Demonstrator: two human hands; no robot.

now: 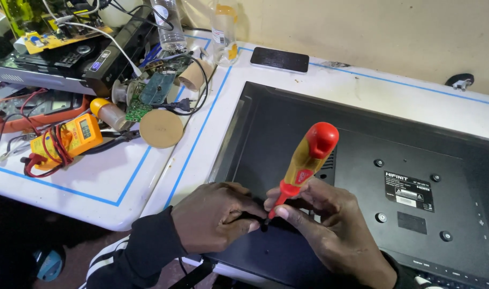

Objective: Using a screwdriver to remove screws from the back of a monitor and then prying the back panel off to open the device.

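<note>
Screwdriver [307,159] upright in right hand [330,225], left hand [215,217] touching its tip.

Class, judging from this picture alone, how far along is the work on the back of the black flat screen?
Done: the black flat screen lies face down on the white table. In hand: the right hand holds the red-and-yellow screwdriver, tip at the lower back panel, beside the left hand. Left: round fasteners on the raised centre panel look untouched; the back cover is still on.
</note>
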